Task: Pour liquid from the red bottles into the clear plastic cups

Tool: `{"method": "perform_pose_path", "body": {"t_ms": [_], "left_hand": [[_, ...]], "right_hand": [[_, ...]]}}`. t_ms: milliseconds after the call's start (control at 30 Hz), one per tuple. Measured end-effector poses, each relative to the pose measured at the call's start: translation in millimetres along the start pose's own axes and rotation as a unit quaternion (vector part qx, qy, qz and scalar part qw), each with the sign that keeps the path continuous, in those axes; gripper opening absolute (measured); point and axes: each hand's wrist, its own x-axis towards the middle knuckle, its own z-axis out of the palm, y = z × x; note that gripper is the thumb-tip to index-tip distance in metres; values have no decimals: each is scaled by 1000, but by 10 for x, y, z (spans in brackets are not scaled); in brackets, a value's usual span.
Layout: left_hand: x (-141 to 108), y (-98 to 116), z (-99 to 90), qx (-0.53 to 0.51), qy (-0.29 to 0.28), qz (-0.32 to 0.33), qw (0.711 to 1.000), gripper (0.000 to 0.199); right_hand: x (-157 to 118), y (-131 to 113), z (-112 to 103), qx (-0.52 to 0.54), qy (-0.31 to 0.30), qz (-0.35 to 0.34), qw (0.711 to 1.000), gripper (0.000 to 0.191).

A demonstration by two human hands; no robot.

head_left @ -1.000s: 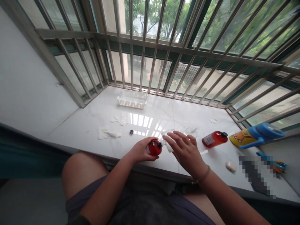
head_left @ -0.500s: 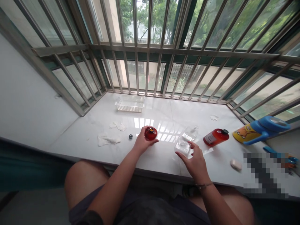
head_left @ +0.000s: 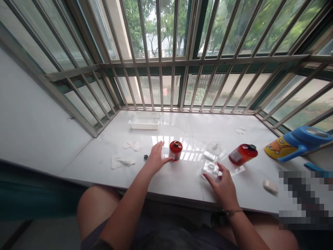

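A small red bottle (head_left: 176, 152) with an uncapped black-rimmed neck stands upright on the white counter. Just left of it is my left hand (head_left: 155, 158), fingers spread, with the thumb tip close to the bottle's lower side; I cannot tell whether they touch. My right hand (head_left: 224, 182) has thumb and fingers around a clear square container (head_left: 210, 168) on the counter. Behind that container lies a clear bottle-like piece with a pale label (head_left: 210, 155). A black cap (head_left: 146, 157) sits left of my left hand.
A larger red bottle (head_left: 243, 154) with a black cap is to the right, beside a blue and yellow flask (head_left: 293, 144). A pale oval object (head_left: 270, 187) lies nearer. Crumpled tissues (head_left: 122, 161) and a white basket (head_left: 144, 121) are at left, before window bars.
My left hand has let go of the small red bottle, which now stands slightly farther right. My right hand stays at the clear container. The view has shifted a little.
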Motion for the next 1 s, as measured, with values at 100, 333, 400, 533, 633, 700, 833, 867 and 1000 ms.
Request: {"method": "perform_pose_path", "body": {"t_ms": [100, 333, 400, 533, 633, 700, 833, 867, 1000], "left_hand": [[-33, -362, -266, 163, 33, -57, 985, 51], [70, -962, -670, 231, -1, -134, 964, 26], [73, -990, -712, 226, -15, -142, 964, 25], [-2, -943, -742, 200, -44, -140, 969, 30], [-90, -870, -750, 174, -66, -130, 974, 36], [-126, -819, -754, 160, -75, -126, 976, 39], [-86, -749, -736, 140, -85, -129, 978, 46], [-55, -739, -722, 135, -89, -127, 979, 48], [108, -703, -613, 112, -111, -102, 982, 52]], "right_hand": [[-8, 19, 8, 5, 2, 13, 1000, 102], [-27, 27, 18, 9, -7, 9, 1000, 99], [-30, 23, 19, 6, -10, 1, 1000, 98], [-33, 16, 18, -3, -14, -10, 1000, 97], [-34, 16, 16, -7, -17, -9, 1000, 98], [-34, 19, 15, -7, -18, -6, 1000, 98], [-34, 29, 17, -8, -17, -10, 1000, 98], [-34, 31, 18, -8, -16, -13, 1000, 97], [-36, 27, 21, -8, -13, -19, 1000, 97]]}}
